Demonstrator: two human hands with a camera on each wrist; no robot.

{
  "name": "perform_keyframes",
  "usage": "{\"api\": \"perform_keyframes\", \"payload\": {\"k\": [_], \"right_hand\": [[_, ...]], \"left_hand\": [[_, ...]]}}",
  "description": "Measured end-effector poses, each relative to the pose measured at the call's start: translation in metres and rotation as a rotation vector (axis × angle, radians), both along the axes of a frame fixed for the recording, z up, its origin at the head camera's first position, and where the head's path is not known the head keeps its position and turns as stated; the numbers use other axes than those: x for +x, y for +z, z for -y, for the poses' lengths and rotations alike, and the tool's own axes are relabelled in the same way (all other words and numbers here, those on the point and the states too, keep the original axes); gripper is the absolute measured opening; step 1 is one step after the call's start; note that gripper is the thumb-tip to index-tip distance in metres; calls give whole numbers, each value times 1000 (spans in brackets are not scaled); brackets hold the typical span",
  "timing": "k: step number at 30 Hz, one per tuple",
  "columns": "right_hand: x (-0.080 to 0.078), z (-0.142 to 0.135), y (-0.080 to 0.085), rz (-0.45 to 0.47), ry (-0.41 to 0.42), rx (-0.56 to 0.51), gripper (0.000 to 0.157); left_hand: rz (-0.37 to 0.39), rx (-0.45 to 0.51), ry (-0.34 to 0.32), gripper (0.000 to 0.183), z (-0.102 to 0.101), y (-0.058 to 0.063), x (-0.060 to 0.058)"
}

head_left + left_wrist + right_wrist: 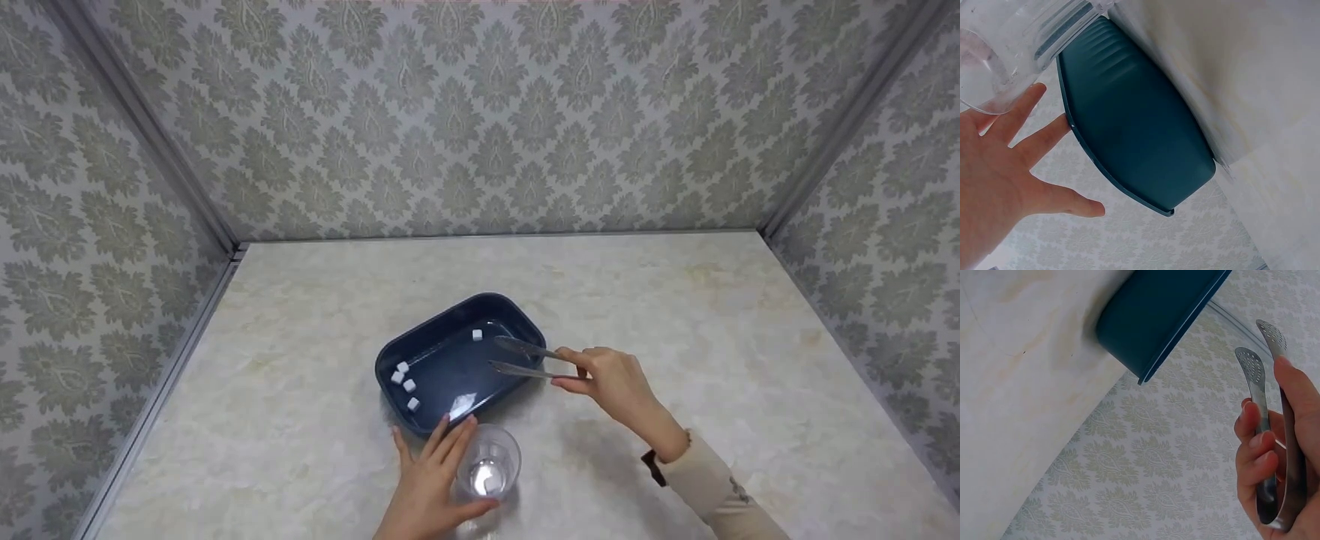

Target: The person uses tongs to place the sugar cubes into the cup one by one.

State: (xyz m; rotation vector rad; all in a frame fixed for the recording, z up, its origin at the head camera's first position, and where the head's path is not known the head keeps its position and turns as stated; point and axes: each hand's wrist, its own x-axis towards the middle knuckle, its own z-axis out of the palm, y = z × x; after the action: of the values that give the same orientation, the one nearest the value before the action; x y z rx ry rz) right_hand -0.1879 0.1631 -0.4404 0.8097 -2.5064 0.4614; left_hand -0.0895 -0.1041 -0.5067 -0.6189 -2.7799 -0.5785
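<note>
In the head view my right hand (619, 382) holds metal tongs (525, 370) with their arms apart over the right side of a dark blue baking dish (442, 319). The right wrist view shows the tongs' perforated tips (1251, 365) with nothing between them. Several small white cubes (409, 385) lie at the dish's left end; a single cube (478, 334) sits near its far wall. My left hand (427, 480) spreads its fingers along the left of a clear cup (491, 465), thumb on the near side. In the left wrist view, one fingertip (1062, 124) touches the dish's rim.
The cup stands close against the dish's near side. Both are on a pale marbled table (675, 300). Patterned panels (495, 120) enclose the table at the back, left and right.
</note>
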Motion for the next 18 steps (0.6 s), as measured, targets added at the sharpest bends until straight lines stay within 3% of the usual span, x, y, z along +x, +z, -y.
{"api": "perform_keyframes", "payload": {"k": [11,18], "right_hand": [[-10,3,-7,82,-50,-17,35],[-16,2,-12,118,-72,-19,37]], "left_hand": [[39,-35,9,98,0,3,0],[42,-7,0,97,0,2,0]]}}
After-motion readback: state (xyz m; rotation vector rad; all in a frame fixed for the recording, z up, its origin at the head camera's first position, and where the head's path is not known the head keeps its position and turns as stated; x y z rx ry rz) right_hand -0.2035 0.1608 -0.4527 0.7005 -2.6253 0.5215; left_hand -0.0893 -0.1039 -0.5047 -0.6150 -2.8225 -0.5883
